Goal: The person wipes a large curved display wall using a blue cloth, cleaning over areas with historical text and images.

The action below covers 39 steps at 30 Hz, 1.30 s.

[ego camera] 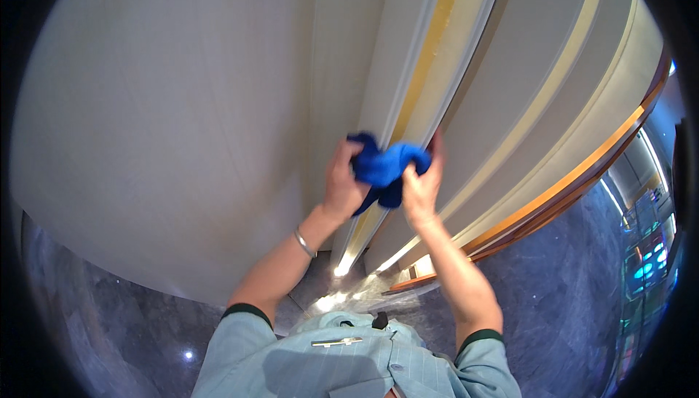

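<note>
A bunched blue cloth spans the space between my two hands in front of a pale wall. My left hand grips its left end, the fingers curled over a darker fold; a metal bangle circles that wrist. On the other end, my right hand holds the cloth with the thumb against it, the fingers partly hidden behind. Behind the cloth runs a tall moulding with a yellow strip. Whether the cloth touches the moulding, I cannot tell.
A broad pale wall panel stands at the left. Ribbed panels with cream strips curve away at the right, edged by an orange-brown trim. Dark, glossy floor shows below, with bright light at the moulding's foot. Coloured lights glow far right.
</note>
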{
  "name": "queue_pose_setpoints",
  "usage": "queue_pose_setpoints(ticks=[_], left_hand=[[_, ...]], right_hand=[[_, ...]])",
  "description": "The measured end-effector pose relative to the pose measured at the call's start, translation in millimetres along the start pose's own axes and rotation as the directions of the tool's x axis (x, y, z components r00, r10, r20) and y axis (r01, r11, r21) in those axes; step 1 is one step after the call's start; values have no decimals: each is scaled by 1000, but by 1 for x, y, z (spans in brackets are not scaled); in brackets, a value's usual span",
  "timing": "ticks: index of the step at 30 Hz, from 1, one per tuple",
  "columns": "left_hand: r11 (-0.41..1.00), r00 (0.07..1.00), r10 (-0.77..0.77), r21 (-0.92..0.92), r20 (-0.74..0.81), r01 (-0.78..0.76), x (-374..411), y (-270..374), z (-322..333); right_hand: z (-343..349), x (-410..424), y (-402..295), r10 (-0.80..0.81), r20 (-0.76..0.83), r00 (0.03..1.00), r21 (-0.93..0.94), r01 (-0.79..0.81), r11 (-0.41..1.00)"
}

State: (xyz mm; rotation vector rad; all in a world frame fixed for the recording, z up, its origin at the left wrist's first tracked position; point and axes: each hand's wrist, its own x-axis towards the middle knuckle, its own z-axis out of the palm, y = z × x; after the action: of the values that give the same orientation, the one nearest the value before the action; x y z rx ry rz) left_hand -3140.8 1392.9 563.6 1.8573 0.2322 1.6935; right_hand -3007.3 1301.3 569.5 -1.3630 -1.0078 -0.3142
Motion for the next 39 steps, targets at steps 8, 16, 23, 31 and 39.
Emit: queue_pose_setpoints(ticks=[8,16,23,31,39], left_hand=[[870,872,450,-124,-191,-477,257,112,34],[926,978,-115,-338,174,169,78,6,29],[858,869,-449,-170,210,485,-151,-76,51],[928,959,-282,-261,-32,265,-124,15,28],[833,915,-378,-377,145,404,-123,59,1]], right_hand=[[-14,232,-185,-435,-349,830,-1,464,886],[25,91,-72,-41,-94,995,213,60,975],[-12,-118,108,514,190,837,-63,-512,857],[-9,-119,-15,-133,-79,988,77,139,987],[-49,-93,-59,-118,361,925,387,-34,922]])
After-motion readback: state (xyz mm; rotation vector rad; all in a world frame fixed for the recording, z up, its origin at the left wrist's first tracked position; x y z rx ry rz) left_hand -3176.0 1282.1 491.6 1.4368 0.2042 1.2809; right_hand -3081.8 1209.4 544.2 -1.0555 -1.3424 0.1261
